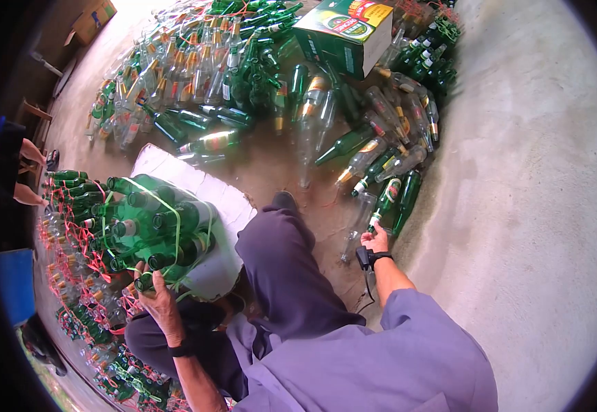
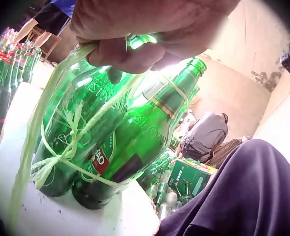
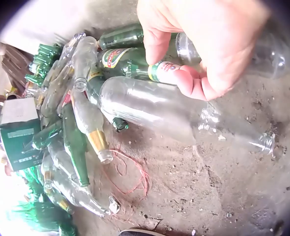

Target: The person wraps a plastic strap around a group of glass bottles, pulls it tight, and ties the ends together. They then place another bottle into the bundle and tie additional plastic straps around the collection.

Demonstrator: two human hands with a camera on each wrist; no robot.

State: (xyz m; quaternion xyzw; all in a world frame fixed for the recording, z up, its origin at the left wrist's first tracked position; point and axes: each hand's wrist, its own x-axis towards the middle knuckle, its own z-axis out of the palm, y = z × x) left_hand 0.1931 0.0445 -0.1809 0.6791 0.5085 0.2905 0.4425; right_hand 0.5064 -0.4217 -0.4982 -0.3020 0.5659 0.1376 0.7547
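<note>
A bundle of green glass bottles (image 1: 149, 221), bound with pale green plastic cord (image 2: 93, 130), stands upright on a white block (image 1: 206, 271). My left hand (image 1: 161, 307) grips the neck of a bottle at the bundle's near edge. In the left wrist view, the cord runs up to its curled fingers (image 2: 135, 54). On the floor to the right, my right hand (image 1: 377, 240) pinches the neck of a green beer bottle (image 3: 120, 60) with a red and white label. That bottle lies among others, beside a clear bottle (image 3: 145, 103).
Loose green and clear bottles (image 1: 360, 158) lie across the floor ahead. A green carton (image 1: 343, 38) sits behind them. Tied bottle bundles (image 1: 79, 240) crowd the left side. Pink string (image 3: 130, 177) lies on the floor. Another person's legs (image 1: 30, 172) show at far left.
</note>
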